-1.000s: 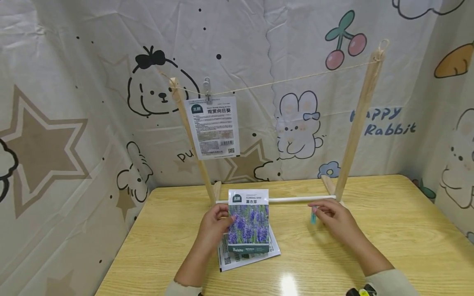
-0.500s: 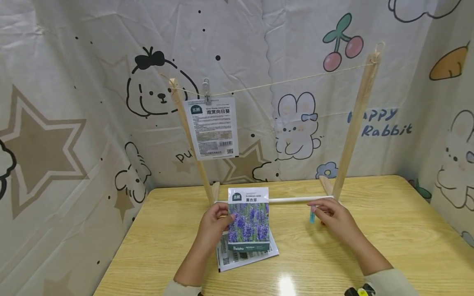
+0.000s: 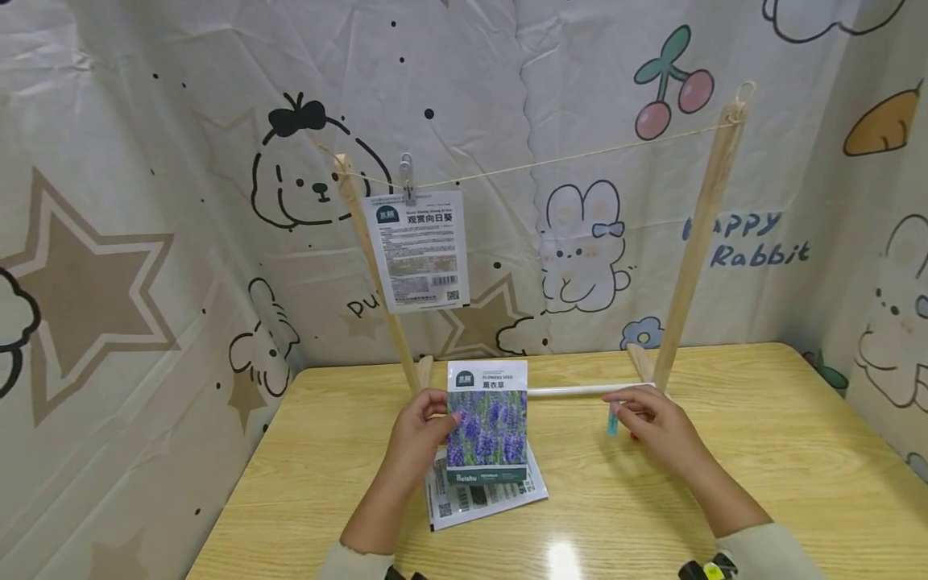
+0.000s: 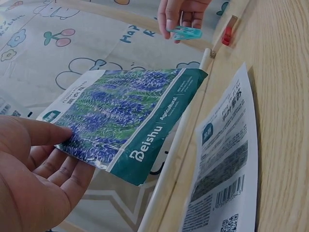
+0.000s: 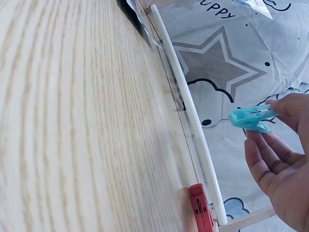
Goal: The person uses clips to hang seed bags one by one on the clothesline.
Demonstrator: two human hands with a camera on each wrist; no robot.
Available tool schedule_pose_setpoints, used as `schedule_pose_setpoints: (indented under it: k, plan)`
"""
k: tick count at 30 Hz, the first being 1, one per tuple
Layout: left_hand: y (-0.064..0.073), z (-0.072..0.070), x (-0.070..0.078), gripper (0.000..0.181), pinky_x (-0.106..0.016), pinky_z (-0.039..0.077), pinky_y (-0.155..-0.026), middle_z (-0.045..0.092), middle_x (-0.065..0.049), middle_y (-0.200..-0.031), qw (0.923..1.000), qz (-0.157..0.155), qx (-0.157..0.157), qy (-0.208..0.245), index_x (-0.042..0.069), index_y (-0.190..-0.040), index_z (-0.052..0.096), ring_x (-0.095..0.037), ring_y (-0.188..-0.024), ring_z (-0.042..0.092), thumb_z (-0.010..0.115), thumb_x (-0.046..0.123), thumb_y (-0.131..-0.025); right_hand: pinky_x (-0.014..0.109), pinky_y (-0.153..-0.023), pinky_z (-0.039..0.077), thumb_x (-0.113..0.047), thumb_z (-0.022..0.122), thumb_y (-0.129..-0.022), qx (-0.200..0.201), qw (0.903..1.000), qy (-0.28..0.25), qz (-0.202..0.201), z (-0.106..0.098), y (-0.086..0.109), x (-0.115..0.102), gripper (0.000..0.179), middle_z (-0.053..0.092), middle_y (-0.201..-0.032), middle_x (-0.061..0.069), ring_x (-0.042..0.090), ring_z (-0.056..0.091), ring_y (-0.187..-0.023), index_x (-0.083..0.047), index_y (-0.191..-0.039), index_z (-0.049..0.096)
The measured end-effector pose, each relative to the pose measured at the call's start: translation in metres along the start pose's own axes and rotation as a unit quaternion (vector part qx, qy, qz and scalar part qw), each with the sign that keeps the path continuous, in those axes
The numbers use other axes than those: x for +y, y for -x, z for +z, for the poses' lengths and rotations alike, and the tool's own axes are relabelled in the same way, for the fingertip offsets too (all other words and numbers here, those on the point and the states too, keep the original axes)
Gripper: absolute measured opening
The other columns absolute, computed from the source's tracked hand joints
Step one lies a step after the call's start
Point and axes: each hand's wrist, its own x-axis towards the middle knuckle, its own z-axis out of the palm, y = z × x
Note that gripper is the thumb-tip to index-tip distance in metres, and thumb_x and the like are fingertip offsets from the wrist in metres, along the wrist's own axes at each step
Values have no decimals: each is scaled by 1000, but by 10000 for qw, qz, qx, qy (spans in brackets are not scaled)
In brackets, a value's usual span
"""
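My left hand (image 3: 420, 435) pinches a lavender seed packet (image 3: 487, 427) by its left edge, thumb on the printed front. Beneath it, another seed packet (image 4: 219, 164) lies on the table with its text side up. A turquoise clothespin (image 5: 251, 119) is between the thumb and fingers of my right hand (image 3: 656, 423), near the right end of the white rod. Up on the string (image 3: 580, 153), a clear clip (image 3: 408, 177) holds a third packet (image 3: 420, 250), text side facing me, close to the left post.
Two wooden posts, left (image 3: 377, 282) and right (image 3: 699, 250), carry the string, and a white rod (image 3: 573, 391) joins them low down. A red clothespin (image 5: 200, 208) lies on the wooden table (image 3: 304, 451) by the rod's right end. A printed curtain (image 3: 493, 97) hangs behind.
My left hand has raised the lavender packet slightly, showing more of the packet underneath. My right hand stays in nearly the same place with the turquoise clothespin.
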Motion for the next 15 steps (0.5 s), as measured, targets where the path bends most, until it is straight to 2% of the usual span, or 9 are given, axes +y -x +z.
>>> schedule_pose_setpoints:
  k: [6, 15]
  plan:
    - [-2, -1, 3, 24, -29, 53, -70, 61, -8, -102, 9999, -18, 97, -51, 0, -112, 61, -9, -79, 63, 70, 4, -90, 22, -67, 54, -25, 60, -103, -62, 10000, -45, 16, 1, 0, 0, 25, 61, -118, 6, 3, 60, -85, -11, -121, 71]
    - [-3, -2, 7, 21, -28, 54, -71, 61, -10, -105, 9995, 46, 264, -144, 1, -111, 63, -11, -77, 62, 69, 5, -91, 30, -62, 56, -25, 60, -103, -117, 9997, -198, 55, 0, -2, -2, 22, 61, -116, 7, 8, 62, -81, -16, -120, 70]
